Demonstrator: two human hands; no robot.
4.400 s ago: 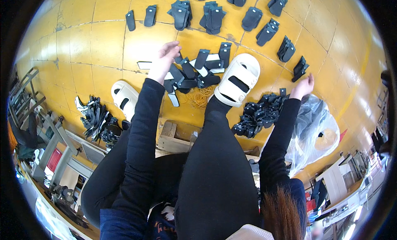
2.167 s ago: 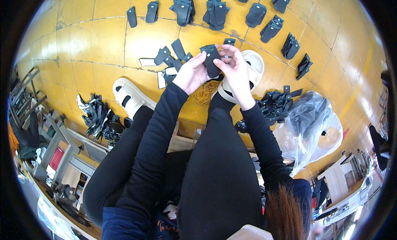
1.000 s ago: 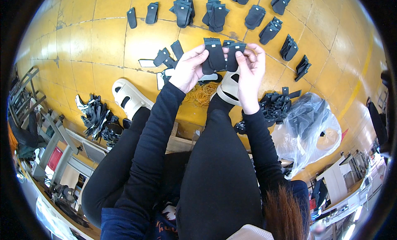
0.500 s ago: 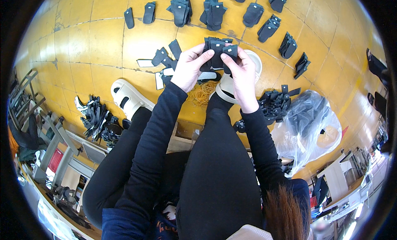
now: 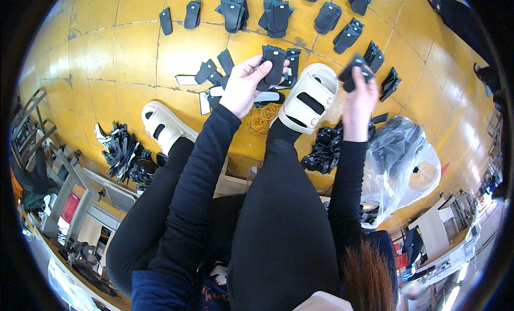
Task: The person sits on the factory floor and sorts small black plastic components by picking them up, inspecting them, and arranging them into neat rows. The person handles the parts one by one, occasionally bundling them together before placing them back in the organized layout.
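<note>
My left hand [image 5: 247, 87] pinches a small fanned stack of flat black tongue-shaped pieces [image 5: 275, 63] between thumb and fingers. Just beyond its fingertips, more black pieces [image 5: 292, 58] show beside my cream sandal [image 5: 309, 99]. Out to the right, my right hand [image 5: 360, 105] is closed on a single dark piece [image 5: 350, 78] of the same sort, slightly blurred. That hand hovers near two sorted bundles, one behind it [image 5: 373, 56] and one to its right [image 5: 390, 84]. Loose black and white-backed pieces [image 5: 208, 73] lie on the floor left of my left hand.
Several black stacks [image 5: 278, 19] form an arc across the yellow tiled floor. Tan rubber bands [image 5: 261, 121] lie between my feet. Black heaps sit at left [image 5: 126, 157] and right [image 5: 321, 150], the right one by a clear plastic bag [image 5: 399, 166]. Another person's dark-clad leg [image 5: 460, 24] appears upper right.
My right hand has moved away from the left hand to the right, carrying one black piece. The left hand keeps its stack. Another person's leg has come into view at upper right.
</note>
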